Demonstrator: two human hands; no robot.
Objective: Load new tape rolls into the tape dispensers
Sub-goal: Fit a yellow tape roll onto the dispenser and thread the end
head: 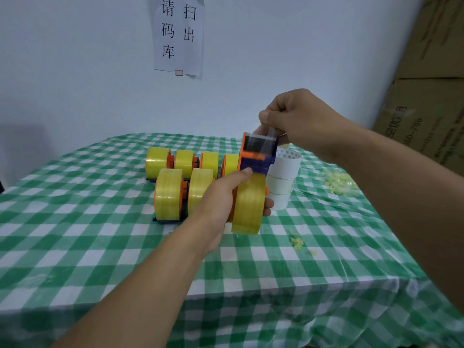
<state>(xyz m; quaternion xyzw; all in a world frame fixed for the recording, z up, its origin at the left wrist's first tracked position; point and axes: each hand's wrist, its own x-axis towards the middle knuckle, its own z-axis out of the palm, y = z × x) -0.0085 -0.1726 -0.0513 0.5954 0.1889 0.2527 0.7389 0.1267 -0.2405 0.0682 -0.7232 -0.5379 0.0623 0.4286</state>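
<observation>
Above the middle of the checked table (100, 247), just right of the loaded dispensers (175, 177), holding the orange-and-blue dispenser (256, 156) clear of the cloth. With the left hand (221, 194), curling thumb and fingers round the yellow tape roll (248, 204) seated in it, fingertips showing past the roll's right side. With the right hand (298, 119), pinching the free tape end (270, 136) between thumb and curled fingers, holding it over the toothed blade (258, 135) at the top.

Probably handling light and stiff in the plastic frame, slick on the roll's face, limp and sticky at the loose strip. Judging it best to be gripping the roll's sides and the frame, keeping skin off the teeth.

Looking glossy, translucent yellow, wide and full, with orange plastic at its sides.

Leaving alone, just behind on the right, a stack of white rolls (283, 177), and farther right some yellow scraps (339, 182).
</observation>
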